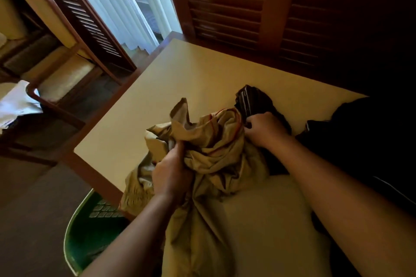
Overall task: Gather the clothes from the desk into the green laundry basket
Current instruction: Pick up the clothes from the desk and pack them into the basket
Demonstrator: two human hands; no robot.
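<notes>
Two hands (173,173) gripping bunched beige garment (216,148), desk (198,78)

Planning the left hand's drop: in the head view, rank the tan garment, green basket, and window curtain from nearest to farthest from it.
1. tan garment: gripped in the left hand.
2. green laundry basket: on the floor, lower left, beside the desk.
3. window curtain: far upper left.

Khaki garment (216,153) – soft crumpled cloth; desk (180,78) – smooth matt top; basket (74,231) – glossy green plastic.
</notes>
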